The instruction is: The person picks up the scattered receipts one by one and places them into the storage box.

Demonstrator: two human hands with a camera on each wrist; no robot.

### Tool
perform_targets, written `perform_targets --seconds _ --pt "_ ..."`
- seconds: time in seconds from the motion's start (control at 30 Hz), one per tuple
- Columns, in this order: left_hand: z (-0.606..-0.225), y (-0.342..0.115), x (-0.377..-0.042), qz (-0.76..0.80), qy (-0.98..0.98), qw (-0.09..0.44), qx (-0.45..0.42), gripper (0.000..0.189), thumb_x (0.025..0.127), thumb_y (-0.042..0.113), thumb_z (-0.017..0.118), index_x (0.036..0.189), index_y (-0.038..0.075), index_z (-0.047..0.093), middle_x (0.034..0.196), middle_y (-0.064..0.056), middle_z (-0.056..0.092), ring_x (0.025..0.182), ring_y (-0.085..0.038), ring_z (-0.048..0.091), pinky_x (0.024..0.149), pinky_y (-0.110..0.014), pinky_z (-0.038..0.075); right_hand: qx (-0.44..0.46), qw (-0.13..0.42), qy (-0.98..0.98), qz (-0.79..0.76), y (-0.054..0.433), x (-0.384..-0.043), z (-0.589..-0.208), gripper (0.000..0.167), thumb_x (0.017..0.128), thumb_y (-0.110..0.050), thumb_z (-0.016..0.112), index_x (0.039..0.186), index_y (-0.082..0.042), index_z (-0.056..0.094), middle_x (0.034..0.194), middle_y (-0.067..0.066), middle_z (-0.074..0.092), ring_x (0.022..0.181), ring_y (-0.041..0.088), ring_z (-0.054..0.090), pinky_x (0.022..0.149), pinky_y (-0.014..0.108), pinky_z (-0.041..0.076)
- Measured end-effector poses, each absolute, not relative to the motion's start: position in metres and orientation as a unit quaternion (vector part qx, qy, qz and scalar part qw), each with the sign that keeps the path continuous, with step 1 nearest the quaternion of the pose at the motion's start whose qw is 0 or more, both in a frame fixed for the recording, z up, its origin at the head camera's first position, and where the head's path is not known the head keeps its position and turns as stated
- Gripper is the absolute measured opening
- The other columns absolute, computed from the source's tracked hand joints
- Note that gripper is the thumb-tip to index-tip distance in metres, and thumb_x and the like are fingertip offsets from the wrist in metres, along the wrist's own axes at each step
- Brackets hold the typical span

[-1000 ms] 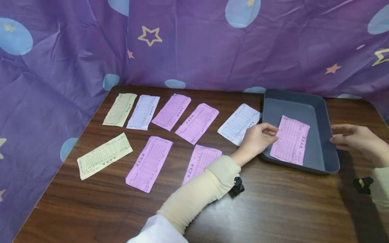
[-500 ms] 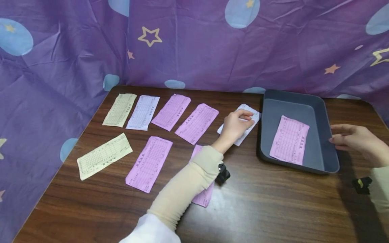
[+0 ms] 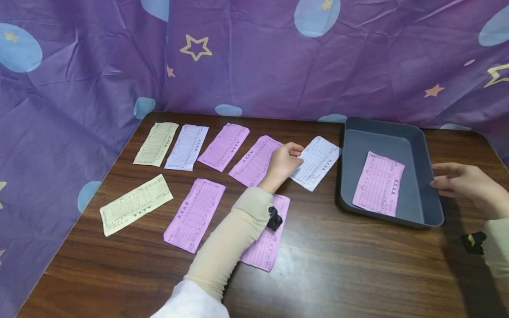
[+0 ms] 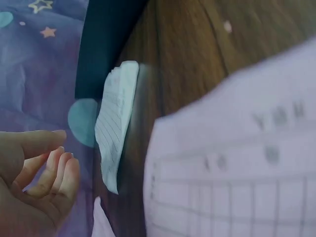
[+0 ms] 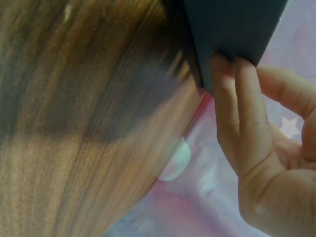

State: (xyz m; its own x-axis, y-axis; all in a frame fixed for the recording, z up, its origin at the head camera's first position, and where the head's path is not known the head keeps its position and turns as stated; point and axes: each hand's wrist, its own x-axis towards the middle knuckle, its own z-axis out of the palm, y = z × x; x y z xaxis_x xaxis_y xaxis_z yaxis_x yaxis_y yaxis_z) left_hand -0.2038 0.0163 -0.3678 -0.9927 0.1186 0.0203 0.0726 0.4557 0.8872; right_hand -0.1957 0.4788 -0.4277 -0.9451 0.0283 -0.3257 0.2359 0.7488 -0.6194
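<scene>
The left hand [image 3: 281, 164], loosely curled and empty, is hovering over a pink slip [image 3: 252, 160] on the worktop [image 3: 342, 265], its sleeve [image 3: 224, 247] risking dragging the nearer slip [image 3: 263, 254] askew if lowered, while the right hand [image 3: 467, 182], fingers nearly straight, is touching the tray [image 3: 381, 139].

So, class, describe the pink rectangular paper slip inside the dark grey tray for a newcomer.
On the brown wooden table, find the dark grey rectangular tray at the right. The pink printed slip lies inside, towards its near edge; every other visible slip lies outside.
</scene>
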Motion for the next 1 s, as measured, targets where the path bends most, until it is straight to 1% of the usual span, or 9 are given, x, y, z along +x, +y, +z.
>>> perform_targets --seconds 0.17,0.3,0.33,0.37,0.4,0.6,0.73,0.9,1.0 --pt "-0.371 0.009 -0.205 0.494 0.868 0.02 0.052 0.035 0.076 -0.007 0.063 0.109 0.002 0.068 0.101 -0.015 0.073 0.095 -0.023 0.068 0.079 -0.019 0.053 0.079 0.155 0.924 -0.342 0.454 -0.184 -0.404 0.059 0.094 -0.011 0.054 0.14 0.014 0.026 0.083 -0.012 0.063 0.076 -0.007 0.058 0.071 0.026 0.059" --pt "-0.373 0.006 -0.206 0.487 0.872 0.025 0.051 0.035 0.076 -0.008 0.063 0.109 0.001 0.068 0.103 -0.016 0.072 0.097 -0.025 0.068 0.083 -0.023 0.054 0.092 0.172 0.921 -0.336 0.423 -0.171 -0.37 0.06 0.092 -0.002 0.051 0.14 0.019 0.022 0.094 0.022 0.064 0.072 -0.006 0.056 0.071 0.032 0.06" --pt "-0.373 0.005 -0.206 0.488 0.871 0.026 0.052 0.035 0.076 -0.008 0.063 0.11 0.0 0.068 0.103 -0.017 0.072 0.098 -0.026 0.068 0.085 -0.025 0.054 0.091 0.171 0.923 -0.332 0.42 -0.17 -0.367 0.059 0.092 -0.001 0.05 0.139 0.019 0.022 0.092 0.021 0.065 0.07 -0.009 0.054 0.069 0.03 0.059" --pt "-0.373 0.004 -0.206 0.485 0.873 0.028 0.053 0.036 0.076 -0.008 0.063 0.11 0.0 0.068 0.103 -0.017 0.072 0.098 -0.026 0.068 0.085 -0.025 0.054 0.094 0.173 0.922 -0.334 0.418 -0.169 -0.365 0.062 0.091 0.0 0.051 0.138 0.023 0.018 0.097 0.03 0.061 0.069 -0.008 0.054 0.069 0.032 0.059" --pt "-0.374 0.003 -0.206 0.484 0.873 0.03 0.054 0.036 0.076 -0.008 0.064 0.11 -0.001 0.067 0.104 -0.017 0.072 0.099 -0.026 0.068 0.087 -0.025 0.053 0.093 0.172 0.923 -0.333 0.42 -0.17 -0.366 0.063 0.091 -0.001 0.052 0.138 0.023 0.018 0.099 0.031 0.061 0.069 -0.008 0.054 0.068 0.032 0.059" --pt "-0.375 0.001 -0.206 0.464 0.883 0.042 0.059 0.035 0.076 -0.005 0.067 0.111 0.001 0.068 0.105 -0.016 0.072 0.101 -0.025 0.067 0.09 -0.026 0.052 0.079 0.149 0.926 -0.338 0.465 -0.192 -0.414 0.066 0.092 -0.012 0.058 0.14 0.017 0.024 0.088 -0.002 0.064 0.074 -0.005 0.058 0.067 0.027 0.059" --pt "-0.377 0.001 -0.207 0.445 0.892 0.055 0.06 0.036 0.076 -0.002 0.069 0.112 0.002 0.068 0.106 -0.014 0.072 0.101 -0.024 0.067 0.09 -0.026 0.051 0.076 0.145 0.926 -0.341 0.482 -0.199 -0.43 0.071 0.09 -0.018 0.063 0.142 0.014 0.025 0.092 0.003 0.065 0.075 -0.002 0.06 0.069 0.031 0.06" --pt "-0.378 0.002 -0.207 0.429 0.898 0.072 0.06 0.038 0.077 0.0 0.072 0.115 0.002 0.066 0.109 -0.013 0.071 0.103 -0.024 0.066 0.092 -0.027 0.05 0.092 0.157 0.926 -0.33 0.453 -0.187 -0.402 0.067 0.09 -0.01 0.06 0.139 0.017 0.024 0.091 0.008 0.064 0.073 0.0 0.06 0.066 0.03 0.059" --pt "-0.379 0.003 -0.207 0.41 0.906 0.077 0.063 0.04 0.077 0.003 0.073 0.116 0.002 0.065 0.111 -0.013 0.07 0.104 -0.023 0.065 0.093 -0.027 0.05 0.101 0.167 0.925 -0.325 0.425 -0.174 -0.375 0.064 0.09 -0.003 0.055 0.137 0.022 0.021 0.097 0.03 0.059 0.072 0.003 0.059 0.067 0.033 0.059"
